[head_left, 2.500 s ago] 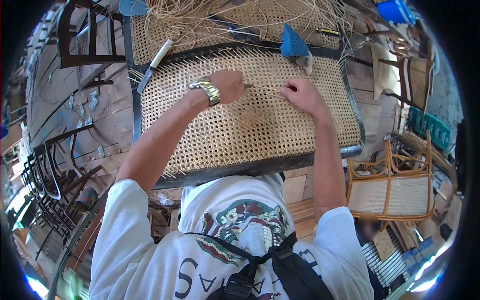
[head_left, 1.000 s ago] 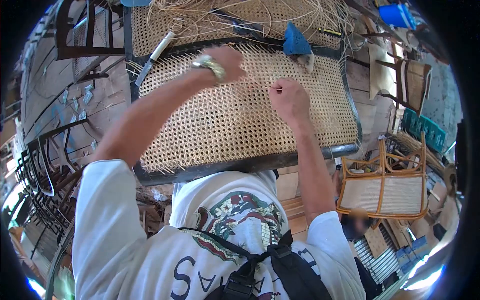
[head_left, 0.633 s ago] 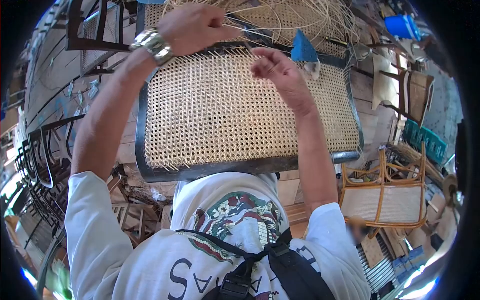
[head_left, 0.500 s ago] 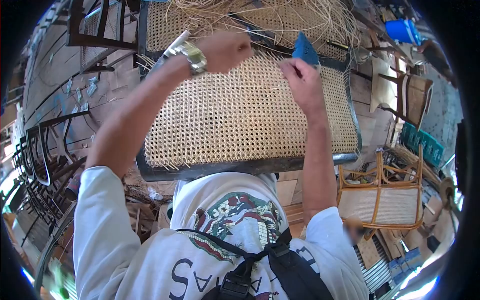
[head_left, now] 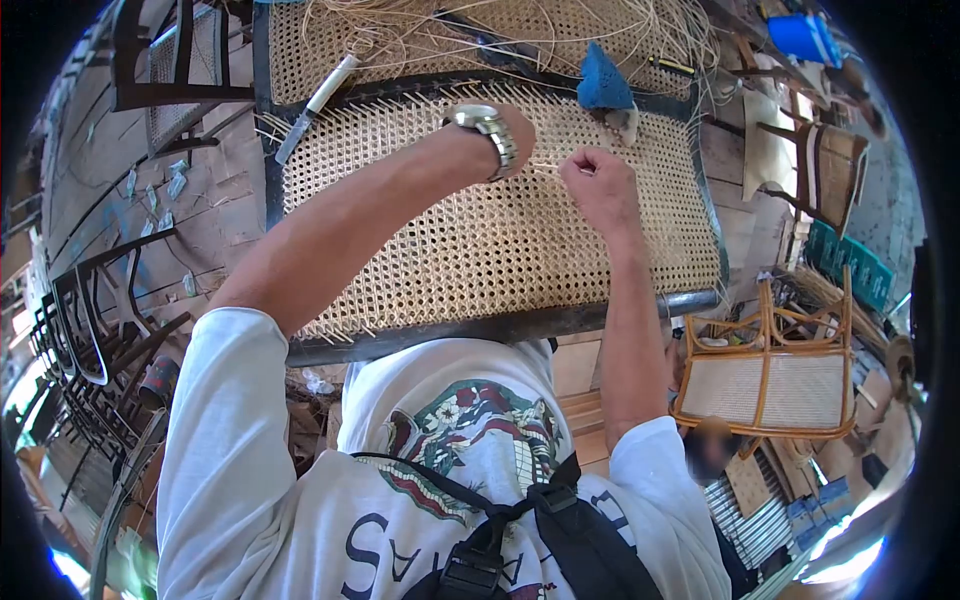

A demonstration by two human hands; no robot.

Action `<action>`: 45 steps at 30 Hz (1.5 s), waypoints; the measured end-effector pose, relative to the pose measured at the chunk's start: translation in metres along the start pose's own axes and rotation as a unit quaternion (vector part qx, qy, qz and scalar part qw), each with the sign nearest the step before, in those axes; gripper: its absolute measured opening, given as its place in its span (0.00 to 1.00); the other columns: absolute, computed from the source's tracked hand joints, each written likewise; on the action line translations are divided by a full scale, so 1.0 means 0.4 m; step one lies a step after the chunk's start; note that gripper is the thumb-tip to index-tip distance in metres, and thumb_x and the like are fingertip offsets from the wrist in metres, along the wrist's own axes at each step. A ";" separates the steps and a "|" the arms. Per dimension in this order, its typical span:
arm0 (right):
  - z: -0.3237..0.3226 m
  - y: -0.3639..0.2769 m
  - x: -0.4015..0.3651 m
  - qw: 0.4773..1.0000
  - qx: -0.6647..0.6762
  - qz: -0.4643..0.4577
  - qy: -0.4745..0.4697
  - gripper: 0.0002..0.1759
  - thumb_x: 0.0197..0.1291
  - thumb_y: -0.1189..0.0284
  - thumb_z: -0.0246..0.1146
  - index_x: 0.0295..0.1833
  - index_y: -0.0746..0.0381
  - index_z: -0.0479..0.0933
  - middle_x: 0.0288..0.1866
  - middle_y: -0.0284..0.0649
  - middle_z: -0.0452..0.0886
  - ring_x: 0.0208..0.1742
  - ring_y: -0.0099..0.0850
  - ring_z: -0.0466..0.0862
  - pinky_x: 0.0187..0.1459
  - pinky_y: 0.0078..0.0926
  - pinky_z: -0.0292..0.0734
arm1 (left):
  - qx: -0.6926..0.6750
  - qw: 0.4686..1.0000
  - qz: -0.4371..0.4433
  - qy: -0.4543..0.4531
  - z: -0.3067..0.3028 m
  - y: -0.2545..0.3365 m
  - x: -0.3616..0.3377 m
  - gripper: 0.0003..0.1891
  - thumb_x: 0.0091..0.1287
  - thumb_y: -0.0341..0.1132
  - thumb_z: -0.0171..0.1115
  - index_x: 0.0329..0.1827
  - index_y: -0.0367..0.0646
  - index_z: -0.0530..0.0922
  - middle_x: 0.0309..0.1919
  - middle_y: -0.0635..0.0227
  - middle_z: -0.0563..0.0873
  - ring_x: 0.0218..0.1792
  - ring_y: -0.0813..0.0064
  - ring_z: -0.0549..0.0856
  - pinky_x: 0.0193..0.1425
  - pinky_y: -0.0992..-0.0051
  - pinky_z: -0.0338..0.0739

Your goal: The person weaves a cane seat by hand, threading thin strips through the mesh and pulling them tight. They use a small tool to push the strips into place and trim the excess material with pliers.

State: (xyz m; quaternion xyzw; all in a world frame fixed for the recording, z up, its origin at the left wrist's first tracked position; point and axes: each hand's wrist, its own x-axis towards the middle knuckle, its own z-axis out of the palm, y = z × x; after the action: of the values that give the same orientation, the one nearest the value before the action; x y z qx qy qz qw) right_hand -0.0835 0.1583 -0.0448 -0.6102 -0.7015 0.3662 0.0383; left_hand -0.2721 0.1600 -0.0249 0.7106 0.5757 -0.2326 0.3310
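Observation:
A woven cane seat panel (head_left: 450, 260) in a dark wooden frame lies across my lap, with short cane ends sticking out along its edges. My right hand (head_left: 603, 185) is closed just above the weave, fingers curled in a pinch. A thin pale cane strand (head_left: 545, 166) shows at its fingertips. My left hand (head_left: 518, 138), with a metal watch on the wrist, is bent down over the panel's upper middle, close to the right one; its fingers are hidden. A knife (head_left: 318, 105) with a white handle lies at the panel's upper left corner.
Loose cane strands (head_left: 650, 35) are heaped on the caned part beyond. A blue sponge-like piece (head_left: 605, 80) sits past my right hand. Dark chair frames (head_left: 120, 290) stand at left, a rattan chair (head_left: 765, 385) at right. A blue bucket (head_left: 805, 40) is at far right.
My left hand has moved right and down, from the panel's upper edge to near my right hand, uncovering the knife. My right hand has lowered slightly, still closed.

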 end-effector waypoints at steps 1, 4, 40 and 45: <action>0.003 0.001 0.000 1.000 0.000 0.000 -0.001 0.14 0.60 0.63 0.65 0.36 0.65 0.84 0.35 0.48 0.86 0.35 0.40 0.87 0.42 0.36 0.80 | 0.026 1.000 0.017 0.006 -0.010 0.007 -0.001 0.11 0.67 0.34 0.60 0.45 0.38 0.87 0.39 0.54 0.91 0.38 0.64 0.91 0.36 0.59 0.86; 0.010 0.014 0.007 0.999 -0.024 -0.033 0.006 0.14 0.60 0.63 0.64 0.36 0.64 0.85 0.37 0.47 0.87 0.37 0.40 0.87 0.44 0.37 0.80 | 0.046 0.998 0.048 0.006 -0.016 0.011 0.007 0.11 0.68 0.34 0.59 0.43 0.36 0.86 0.34 0.56 0.90 0.31 0.66 0.90 0.30 0.61 0.84; 0.031 0.069 0.028 0.997 0.063 -0.023 -0.035 0.12 0.61 0.66 0.69 0.37 0.66 0.85 0.24 0.28 0.79 0.28 0.16 0.74 0.33 0.21 0.70 | -0.047 0.996 0.044 0.067 0.065 -0.014 0.025 0.10 0.67 0.32 0.60 0.40 0.35 0.85 0.33 0.52 0.89 0.34 0.62 0.90 0.32 0.60 0.84; 0.033 0.050 0.037 0.998 0.013 -0.030 -0.046 0.14 0.60 0.64 0.70 0.38 0.66 0.85 0.26 0.31 0.82 0.29 0.18 0.77 0.34 0.21 0.72 | -0.054 0.997 0.028 0.042 0.025 -0.004 0.013 0.10 0.64 0.30 0.62 0.39 0.34 0.87 0.33 0.50 0.90 0.35 0.61 0.91 0.34 0.63 0.85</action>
State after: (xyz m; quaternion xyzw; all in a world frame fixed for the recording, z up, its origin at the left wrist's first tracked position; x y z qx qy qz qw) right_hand -0.0775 0.1649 -0.0716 -0.5708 -0.7157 0.4017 0.0256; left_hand -0.2720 0.1562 -0.0356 0.7166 0.5807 -0.1616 0.3508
